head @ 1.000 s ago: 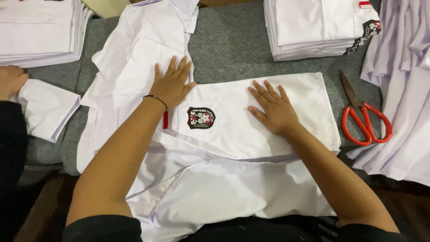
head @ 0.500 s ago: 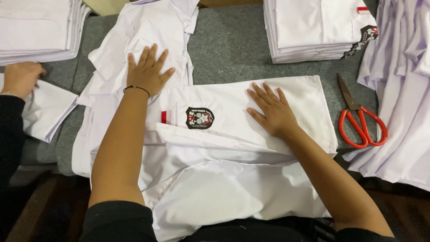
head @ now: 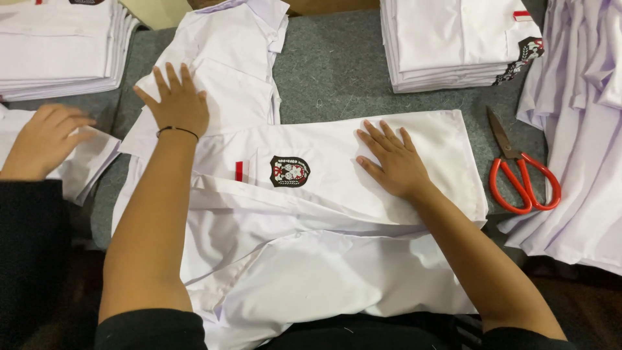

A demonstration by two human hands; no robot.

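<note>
The white shirt (head: 337,194) lay spread across the grey table (head: 337,71) right in front of you, partly folded, with a dark badge (head: 289,172) and a small red strip (head: 238,171) showing on the top panel. Your right hand (head: 394,162) rested flat on that folded panel, fingers spread and open, gripping nothing, just to the right of the badge. Your left hand (head: 176,104) lay palm down, fingers fanned out, on the upper part of the shirt near its collar end; it held nothing either, and a thin dark band (head: 177,130) circled its wrist.

To the right of the shirt, a pair of red-handled scissors (head: 518,172) lay on the table, apart from your right hand. Beyond them, a loose heap of white cloth (head: 583,129) ran down the right edge. Above your right hand stood a neat stack of folded shirts (head: 453,45), and another stack (head: 58,52) sat at the top left corner.

At the left edge, another person's hand (head: 45,139), coming from a dark sleeve (head: 32,246), rested on a smaller folded white piece (head: 91,162), well apart from your own hands.
</note>
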